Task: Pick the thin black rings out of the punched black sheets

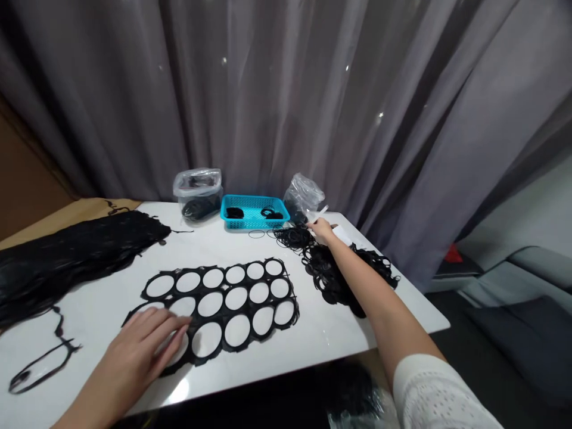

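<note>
A black rubber-like sheet (pixel 223 304) with rows of round holes lies flat on the white table. My left hand (pixel 145 348) is over its near left part, with thumb and fingertips drawn together at the strips between holes. Whether anything is pinched there is hidden. Far forward, my right hand (pixel 320 230) is closed on a thin white stick (pixel 322 210) that points up and right. Just left of it lies a heap of thin black rings (pixel 294 236). Under my right forearm spreads a pile of curly black scraps (pixel 330 277).
At the back are a clear plastic tub (pixel 199 185) with black material, a blue basket (pixel 254 223) holding black rings and a clear plastic bag (pixel 304 193). A thick stack of black sheets (pixel 75 253) covers the left side. One loose black strip (pixel 42 363) lies near it.
</note>
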Tool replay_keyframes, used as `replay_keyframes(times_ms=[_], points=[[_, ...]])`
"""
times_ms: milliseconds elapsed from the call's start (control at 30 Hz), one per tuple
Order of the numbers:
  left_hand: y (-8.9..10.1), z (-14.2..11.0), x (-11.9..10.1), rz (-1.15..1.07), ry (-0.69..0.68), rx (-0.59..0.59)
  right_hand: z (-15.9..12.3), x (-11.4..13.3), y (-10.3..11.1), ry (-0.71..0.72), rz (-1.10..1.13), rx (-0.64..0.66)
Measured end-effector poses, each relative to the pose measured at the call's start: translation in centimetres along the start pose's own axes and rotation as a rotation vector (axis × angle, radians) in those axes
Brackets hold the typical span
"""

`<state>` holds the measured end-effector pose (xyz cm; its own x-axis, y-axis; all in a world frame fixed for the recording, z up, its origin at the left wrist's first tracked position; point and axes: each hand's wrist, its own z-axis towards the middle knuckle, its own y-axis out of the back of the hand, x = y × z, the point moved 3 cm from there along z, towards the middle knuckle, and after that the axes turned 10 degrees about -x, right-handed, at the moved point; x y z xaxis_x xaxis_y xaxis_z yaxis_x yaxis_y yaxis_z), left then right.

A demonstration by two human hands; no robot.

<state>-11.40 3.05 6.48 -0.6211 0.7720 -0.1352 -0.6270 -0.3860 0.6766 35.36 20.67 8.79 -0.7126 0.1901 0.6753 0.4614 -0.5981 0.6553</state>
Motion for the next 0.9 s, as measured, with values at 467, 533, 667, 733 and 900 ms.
replay_keyframes(times_ms=[467, 533, 667, 733, 900], points=[[-10.6, 1.4, -11.4, -0.09, -0.133, 0.297, -23.2, 0.2, 3.0, 0.154, 0.547, 0.57], [-10.9, 1.1, -11.5, -0.07, -0.122, 0.307, -24.7, 0.0, 3.8, 0.301, 0.427, 0.541], [-10.9, 1.1, -11.8, -0.081, -0.112, 0.34, -24.3, -0.9, 5.5, 0.362, 0.348, 0.545], [-10.9, 1.2, -12.2, -0.086, -0.12, 0.341, -23.7, -1.1, 6.2, 0.288, 0.366, 0.546], [-11.7, 1.5, -13.1, -0.058, -0.129, 0.327, -24.2, -0.3, 5.9, 0.235, 0.466, 0.495]])
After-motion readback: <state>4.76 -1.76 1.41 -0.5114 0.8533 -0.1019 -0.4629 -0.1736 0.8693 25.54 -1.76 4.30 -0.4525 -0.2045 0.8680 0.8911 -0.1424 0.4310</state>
